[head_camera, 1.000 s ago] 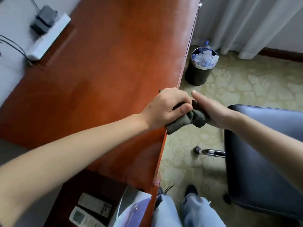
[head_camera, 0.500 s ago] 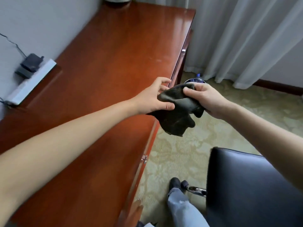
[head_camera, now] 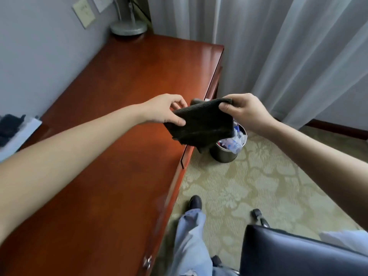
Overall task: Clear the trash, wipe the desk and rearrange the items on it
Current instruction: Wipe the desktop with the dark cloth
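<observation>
A dark cleaning cloth [head_camera: 203, 126] hangs folded in the air over the front edge of the reddish wooden desk [head_camera: 123, 120]. My left hand [head_camera: 169, 109] pinches its left edge between thumb and fingers. My right hand [head_camera: 241, 110] pinches its upper right corner. Under the cloth, on the floor by the desk, stands a dark trash bin [head_camera: 229, 150] filled with wrappers and plastic; the cloth hides part of it.
A lamp base [head_camera: 128, 27] stands at the desk's far end by the wall. A white power strip [head_camera: 18, 136] lies at the left edge. A dark chair [head_camera: 298, 253] is at bottom right, white curtains [head_camera: 288, 46] behind, patterned carpet [head_camera: 249, 186] between.
Both hands have risen from the desk's edge and drawn apart, spreading the bunched cloth into a flat fold. The view has tilted up toward the desk's far end.
</observation>
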A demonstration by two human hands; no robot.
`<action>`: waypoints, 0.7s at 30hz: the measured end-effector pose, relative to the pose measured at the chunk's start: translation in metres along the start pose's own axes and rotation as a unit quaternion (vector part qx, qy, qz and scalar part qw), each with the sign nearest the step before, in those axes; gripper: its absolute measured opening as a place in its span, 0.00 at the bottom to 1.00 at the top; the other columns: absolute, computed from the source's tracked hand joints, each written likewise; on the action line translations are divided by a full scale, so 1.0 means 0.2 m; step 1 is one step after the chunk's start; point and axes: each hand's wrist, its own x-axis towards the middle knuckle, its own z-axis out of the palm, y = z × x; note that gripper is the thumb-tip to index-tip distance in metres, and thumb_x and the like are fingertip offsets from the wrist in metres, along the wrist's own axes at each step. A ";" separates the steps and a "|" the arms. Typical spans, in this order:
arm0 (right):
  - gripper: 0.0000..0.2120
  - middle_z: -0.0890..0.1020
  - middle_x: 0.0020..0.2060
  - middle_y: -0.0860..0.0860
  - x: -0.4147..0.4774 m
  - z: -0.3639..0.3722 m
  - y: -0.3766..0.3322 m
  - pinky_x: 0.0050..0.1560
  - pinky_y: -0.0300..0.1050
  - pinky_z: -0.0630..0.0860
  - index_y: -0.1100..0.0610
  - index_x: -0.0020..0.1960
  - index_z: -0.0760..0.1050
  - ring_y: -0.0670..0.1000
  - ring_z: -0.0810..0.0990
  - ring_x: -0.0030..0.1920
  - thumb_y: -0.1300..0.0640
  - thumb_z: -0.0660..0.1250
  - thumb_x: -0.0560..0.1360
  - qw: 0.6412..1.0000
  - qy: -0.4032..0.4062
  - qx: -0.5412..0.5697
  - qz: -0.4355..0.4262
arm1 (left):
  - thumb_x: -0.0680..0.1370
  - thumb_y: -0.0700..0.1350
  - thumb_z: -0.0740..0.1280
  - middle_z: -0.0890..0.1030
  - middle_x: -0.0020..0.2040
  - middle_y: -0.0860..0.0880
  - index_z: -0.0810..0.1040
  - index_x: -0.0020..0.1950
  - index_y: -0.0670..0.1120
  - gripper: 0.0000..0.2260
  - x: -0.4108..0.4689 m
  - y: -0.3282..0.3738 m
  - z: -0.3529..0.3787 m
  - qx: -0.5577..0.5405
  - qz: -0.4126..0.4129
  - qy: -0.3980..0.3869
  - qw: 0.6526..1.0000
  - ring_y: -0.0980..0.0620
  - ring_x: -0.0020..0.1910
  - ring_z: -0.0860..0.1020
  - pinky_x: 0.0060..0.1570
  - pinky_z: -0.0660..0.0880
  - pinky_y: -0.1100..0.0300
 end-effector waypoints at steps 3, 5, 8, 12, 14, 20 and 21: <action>0.09 0.74 0.21 0.37 0.25 -0.09 0.04 0.29 0.27 0.65 0.50 0.39 0.76 0.35 0.72 0.24 0.57 0.63 0.77 0.999 0.012 0.029 0.036 | 0.74 0.45 0.70 0.78 0.41 0.53 0.79 0.46 0.48 0.03 0.24 -0.05 -0.17 0.020 0.019 -0.012 1.000 0.54 0.43 0.75 0.41 0.70 0.62; 0.07 0.74 0.19 0.36 0.42 -0.15 0.07 0.21 0.28 0.64 0.52 0.43 0.77 0.35 0.73 0.22 0.57 0.62 0.78 0.997 0.016 0.052 0.057 | 0.75 0.45 0.69 0.78 0.41 0.52 0.79 0.47 0.46 0.04 0.42 -0.09 -0.29 -0.026 0.030 -0.016 0.999 0.56 0.43 0.75 0.45 0.70 0.63; 0.07 0.77 0.23 0.42 0.69 -0.22 0.08 0.17 0.26 0.62 0.57 0.49 0.77 0.36 0.74 0.21 0.56 0.60 0.79 0.994 0.015 0.079 0.080 | 0.77 0.39 0.65 0.78 0.42 0.49 0.78 0.49 0.40 0.04 0.71 -0.14 -0.42 -0.203 0.042 -0.014 0.978 0.57 0.43 0.77 0.48 0.72 0.66; 0.08 0.79 0.42 0.47 1.09 -0.26 0.14 0.34 0.22 0.68 0.57 0.49 0.79 0.33 0.76 0.32 0.55 0.62 0.78 0.995 0.048 0.063 0.065 | 0.77 0.35 0.63 0.78 0.41 0.49 0.75 0.45 0.44 0.05 1.05 -0.19 -0.58 -0.361 0.050 0.022 0.931 0.56 0.41 0.78 0.44 0.75 0.65; 0.07 0.80 0.40 0.43 1.27 -0.27 0.18 0.39 0.23 0.68 0.55 0.49 0.79 0.31 0.76 0.34 0.56 0.63 0.78 0.992 0.063 0.095 0.058 | 0.76 0.34 0.63 0.77 0.41 0.48 0.75 0.45 0.44 0.06 1.20 -0.22 -0.65 -0.387 0.061 0.071 0.917 0.54 0.41 0.77 0.44 0.75 0.62; 0.05 0.82 0.39 0.45 1.65 -0.20 0.32 0.41 0.28 0.72 0.56 0.49 0.79 0.35 0.79 0.37 0.58 0.64 0.77 0.986 0.068 0.140 0.051 | 0.76 0.34 0.65 0.78 0.42 0.49 0.76 0.46 0.46 0.07 1.54 -0.38 -0.74 -0.410 0.065 0.151 0.897 0.51 0.46 0.77 0.50 0.74 0.57; 0.05 0.82 0.40 0.46 1.68 -0.17 0.37 0.43 0.30 0.73 0.55 0.49 0.79 0.36 0.79 0.38 0.58 0.65 0.77 0.987 0.058 0.139 0.063 | 0.76 0.35 0.65 0.78 0.43 0.48 0.77 0.46 0.46 0.06 1.57 -0.42 -0.72 -0.404 0.048 0.154 0.901 0.50 0.47 0.77 0.50 0.74 0.56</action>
